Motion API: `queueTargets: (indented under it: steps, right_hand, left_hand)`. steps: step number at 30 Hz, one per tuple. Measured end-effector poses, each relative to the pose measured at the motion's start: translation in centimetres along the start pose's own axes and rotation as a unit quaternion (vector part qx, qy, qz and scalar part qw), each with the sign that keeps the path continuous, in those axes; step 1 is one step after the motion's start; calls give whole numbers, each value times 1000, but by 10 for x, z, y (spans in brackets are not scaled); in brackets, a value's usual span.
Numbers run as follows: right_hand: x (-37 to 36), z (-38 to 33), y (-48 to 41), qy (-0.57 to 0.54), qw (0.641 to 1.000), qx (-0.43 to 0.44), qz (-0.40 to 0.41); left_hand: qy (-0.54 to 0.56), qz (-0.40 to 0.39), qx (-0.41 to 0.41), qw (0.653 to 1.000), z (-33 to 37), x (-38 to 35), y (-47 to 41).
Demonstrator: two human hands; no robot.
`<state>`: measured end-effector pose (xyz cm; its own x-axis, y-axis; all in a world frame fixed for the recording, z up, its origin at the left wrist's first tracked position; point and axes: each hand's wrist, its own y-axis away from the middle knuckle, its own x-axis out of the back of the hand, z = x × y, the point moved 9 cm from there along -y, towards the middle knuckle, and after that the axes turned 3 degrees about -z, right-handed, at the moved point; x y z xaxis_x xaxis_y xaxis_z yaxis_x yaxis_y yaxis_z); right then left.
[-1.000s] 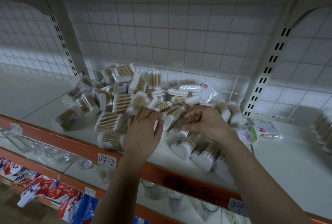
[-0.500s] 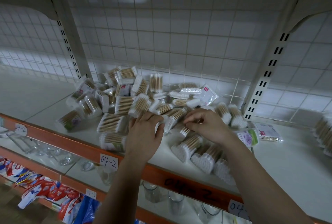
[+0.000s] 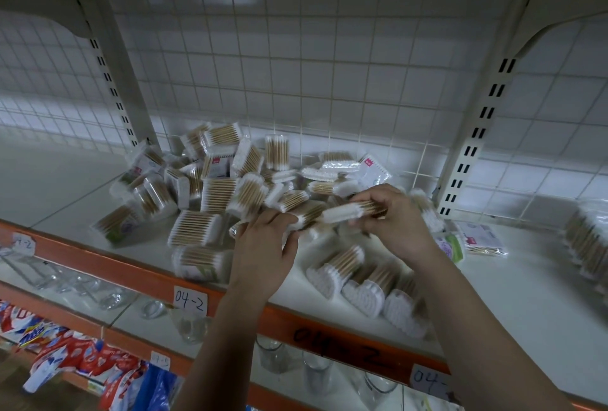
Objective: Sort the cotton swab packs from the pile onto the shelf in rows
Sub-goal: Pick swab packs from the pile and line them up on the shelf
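In the centre of the frame, our right hand (image 3: 394, 224) pinches a cotton swab pack (image 3: 348, 211) just above the pile (image 3: 223, 180). Our left hand (image 3: 263, 252) curls round a second pack (image 3: 307, 215) beside it, likely to square them. The started row (image 3: 362, 285) waits lower right on the shelf (image 3: 526, 295), probably their destination.

Right-edge cotton swab packs (image 3: 587, 239) are blurred and cropped.

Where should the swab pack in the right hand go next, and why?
Probably down beside the row of packs at the front of the shelf. The right hand pinches one cotton swab pack lifted above the pile, and bare shelf shows beside that row.
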<state>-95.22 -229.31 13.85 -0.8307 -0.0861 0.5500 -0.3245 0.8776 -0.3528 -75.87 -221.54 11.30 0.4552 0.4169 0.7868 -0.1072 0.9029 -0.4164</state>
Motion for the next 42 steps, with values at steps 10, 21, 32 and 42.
queueTargets:
  steps: [10, 21, 32, 42]
  right_hand:
    - [29, 20, 10, -56, 994, -55, 74]
    - [29, 13, 22, 23, 994, -57, 85]
    - [18, 10, 25, -30, 995, -54, 75]
    - [21, 3, 30, -37, 995, -51, 79]
  left_hand:
    - [-27, -82, -18, 996, 1, -18, 1]
    - [-19, -133, -77, 988, -2, -40, 7]
    - [-16, -180, -67, 981, -6, -44, 12]
    - [-124, -168, -83, 974, -3, -37, 16]
